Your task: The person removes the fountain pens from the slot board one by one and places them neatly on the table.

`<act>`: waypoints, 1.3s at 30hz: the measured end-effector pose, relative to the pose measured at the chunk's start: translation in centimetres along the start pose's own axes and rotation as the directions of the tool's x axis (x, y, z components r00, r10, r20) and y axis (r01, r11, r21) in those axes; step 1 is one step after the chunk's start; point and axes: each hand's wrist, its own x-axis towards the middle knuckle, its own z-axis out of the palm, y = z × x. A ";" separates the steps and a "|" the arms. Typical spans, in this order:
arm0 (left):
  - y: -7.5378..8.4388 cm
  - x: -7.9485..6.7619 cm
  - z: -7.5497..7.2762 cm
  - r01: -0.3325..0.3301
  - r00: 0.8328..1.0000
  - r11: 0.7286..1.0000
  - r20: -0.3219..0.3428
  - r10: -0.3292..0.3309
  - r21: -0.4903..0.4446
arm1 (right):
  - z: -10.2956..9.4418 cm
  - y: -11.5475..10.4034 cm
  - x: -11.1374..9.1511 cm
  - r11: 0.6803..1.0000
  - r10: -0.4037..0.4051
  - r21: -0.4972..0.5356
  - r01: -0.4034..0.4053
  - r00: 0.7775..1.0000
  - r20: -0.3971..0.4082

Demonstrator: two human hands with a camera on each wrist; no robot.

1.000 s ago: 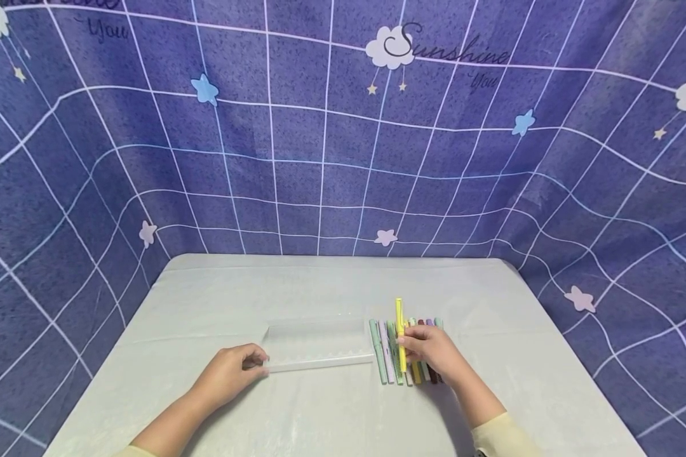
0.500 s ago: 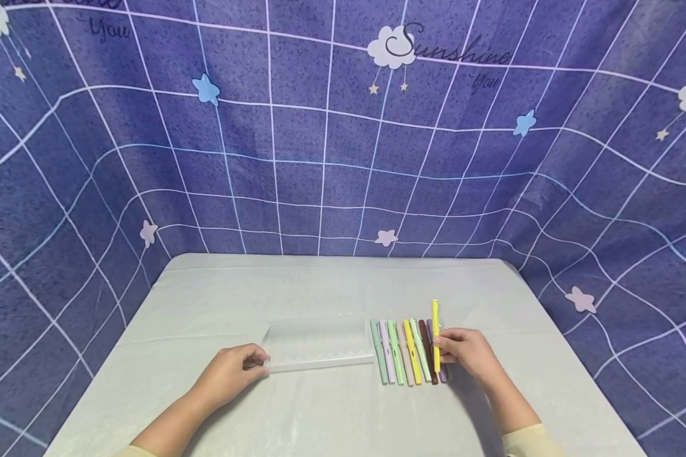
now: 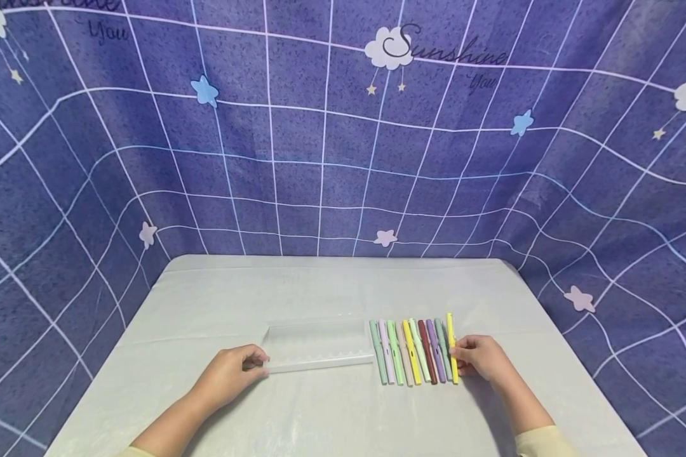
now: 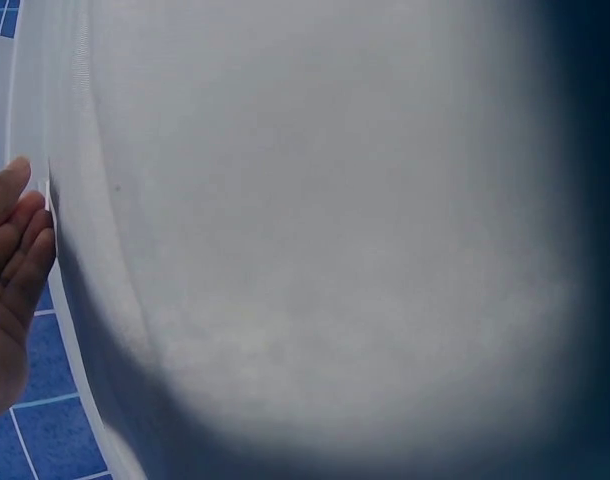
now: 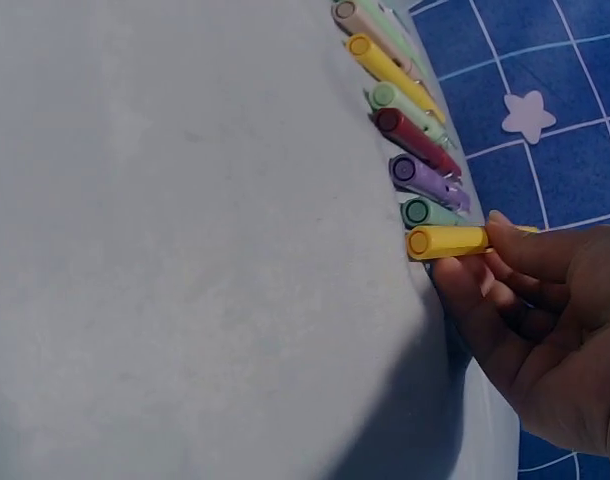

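Observation:
A yellow pen (image 3: 450,329) is pinched between the thumb and fingers of my right hand (image 3: 483,359), at the right end of a row of pens. In the right wrist view this yellow pen (image 5: 447,241) lies close beside a grey-green pen (image 5: 425,212), and a purple pen (image 5: 425,182) comes after that. My left hand (image 3: 235,373) holds the left front corner of a clear plastic tray (image 3: 320,364) with thumb and fingertips. The left wrist view shows only part of the left hand (image 4: 15,250) at its edge.
Several capped pens lie side by side right of the tray, among them a dark red pen (image 3: 429,352), another yellow pen (image 3: 411,352) and a lilac pen (image 3: 386,352). A pale cloth covers the table (image 3: 320,285). A blue gridded curtain (image 3: 343,158) surrounds its back and sides.
My right hand has carried the yellow pen rightward over the row and down to its right end. The left hand and the tray have stayed in place.

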 end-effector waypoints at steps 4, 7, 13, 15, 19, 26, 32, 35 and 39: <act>0.1 -0.1 -0.1 0.005 1.000 1.000 0.000 -0.005 -0.002 | 0.1 0.3 0.2 0.999 0.025 -0.042 -0.025 1.000 -0.010; 0.2 -0.1 -0.1 0.008 1.000 1.000 0.002 -0.008 -0.005 | 0.2 0.5 0.3 0.996 0.030 -0.084 -0.032 0.999 -0.030; 0.2 0.0 -0.1 0.010 1.000 1.000 0.000 -0.010 -0.002 | 0.3 0.3 0.4 0.987 0.003 -0.160 -0.010 0.999 -0.042; 0.2 0.0 0.0 0.011 1.000 1.000 0.000 -0.011 0.000 | 0.3 0.2 0.4 0.984 0.001 -0.178 -0.009 0.999 -0.044; 0.1 0.0 0.0 0.008 1.000 1.000 0.000 -0.008 -0.001 | 0.3 0.2 0.5 0.981 0.000 -0.196 -0.009 0.999 -0.045; -0.1 0.1 0.1 0.004 1.000 1.000 -0.005 -0.004 0.001 | 0.3 0.3 0.5 0.979 -0.007 -0.203 -0.004 0.999 -0.052; 0.0 0.1 0.1 0.011 1.000 1.000 0.001 -0.011 0.001 | 0.2 0.1 0.4 0.970 0.003 -0.244 -0.016 0.999 -0.053; 0.2 0.1 0.0 0.014 1.000 1.000 0.008 -0.014 -0.006 | 0.0 -0.3 0.2 0.954 -0.008 -0.301 -0.011 0.998 -0.061; 0.3 0.1 -0.1 0.009 1.000 1.000 0.015 -0.009 -0.007 | -0.2 -1.0 0.0 0.924 -0.030 -0.383 -0.002 0.997 -0.077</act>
